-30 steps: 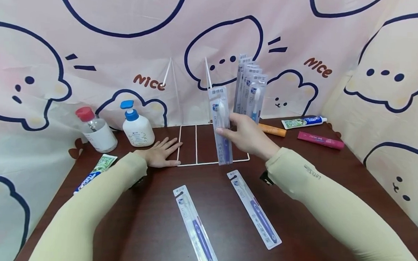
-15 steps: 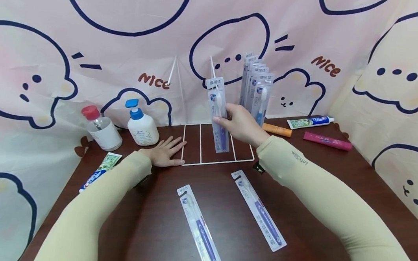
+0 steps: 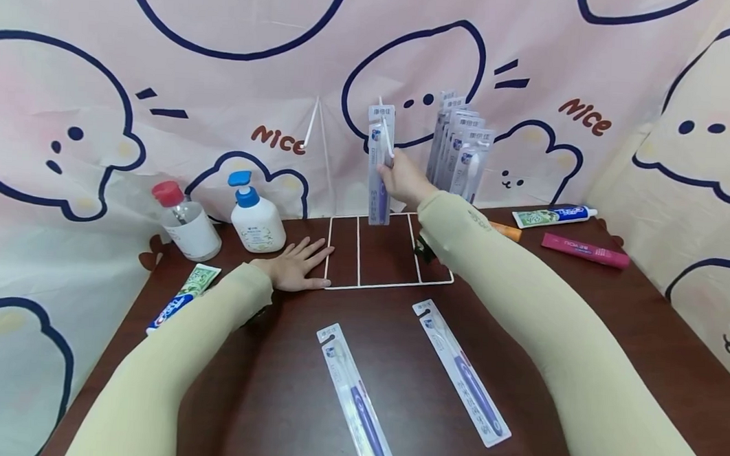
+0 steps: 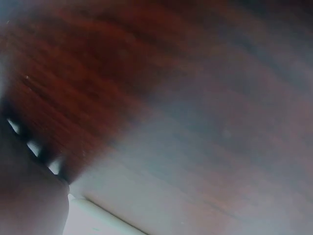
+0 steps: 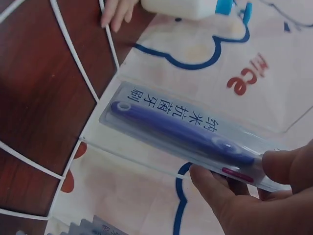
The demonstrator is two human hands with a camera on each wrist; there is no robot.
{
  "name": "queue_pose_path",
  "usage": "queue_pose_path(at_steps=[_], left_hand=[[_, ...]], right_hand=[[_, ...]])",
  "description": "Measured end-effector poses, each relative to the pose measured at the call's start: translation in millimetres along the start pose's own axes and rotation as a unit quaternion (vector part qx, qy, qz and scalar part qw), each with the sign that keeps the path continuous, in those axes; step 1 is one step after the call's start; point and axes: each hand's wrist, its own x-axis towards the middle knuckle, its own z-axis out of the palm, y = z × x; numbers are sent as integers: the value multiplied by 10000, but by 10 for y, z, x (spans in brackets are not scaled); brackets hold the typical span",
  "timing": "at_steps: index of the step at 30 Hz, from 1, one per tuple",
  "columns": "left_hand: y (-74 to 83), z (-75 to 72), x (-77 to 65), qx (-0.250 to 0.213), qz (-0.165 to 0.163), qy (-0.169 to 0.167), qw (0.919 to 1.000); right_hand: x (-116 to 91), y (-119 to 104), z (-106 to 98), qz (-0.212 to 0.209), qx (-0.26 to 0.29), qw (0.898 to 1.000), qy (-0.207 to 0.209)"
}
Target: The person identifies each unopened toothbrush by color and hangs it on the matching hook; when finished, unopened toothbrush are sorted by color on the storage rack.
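Observation:
My right hand [image 3: 407, 180] pinches a packaged purple toothbrush [image 3: 376, 204] by its side edge, thumb on the front, holding it upright above the white wire rack [image 3: 393, 285]. The top of the pack overlaps one of the rack's white prongs [image 3: 387, 137]. In the right wrist view, finger and thumb grip the clear blister of the toothbrush pack [image 5: 166, 129]. My left hand [image 3: 297, 266] lies flat with spread fingers at the rack's left front corner. Several toothbrush packs [image 3: 467, 168] hang in a row on the rack's right side.
Two toothbrush packs, a left one [image 3: 356, 400] and a right one [image 3: 461, 372], lie on the dark table [image 3: 269, 402]. At left stand a white pump bottle [image 3: 258, 226] and a red-capped bottle [image 3: 191, 229], near a toothpaste tube [image 3: 184, 298]. More tubes, including a pink one [image 3: 585, 250], lie right.
My right hand has moved back and up with the toothbrush pack, bringing its top to the prong. My left hand has stayed on the rack's corner. The view has shifted slightly.

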Motion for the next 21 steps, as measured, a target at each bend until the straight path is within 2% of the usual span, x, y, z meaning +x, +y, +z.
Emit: queue_pose_path(at_steps=[4,9,13,21], left_hand=[[19,-2,-4,-1,-14,63,10000],[54,2,-12,-120,65,77,9999],[59,15,-5,-48,32,44,10000],[36,-35,-19,-168,-9,-107,9998]], right_hand=[[201,-11,8,389,339,9987,23],[338,-7,-2,887,9,9958,205],[372,-9,-4,1156,-183,9928,246],[358,-2,35,1457,111,9884,403]])
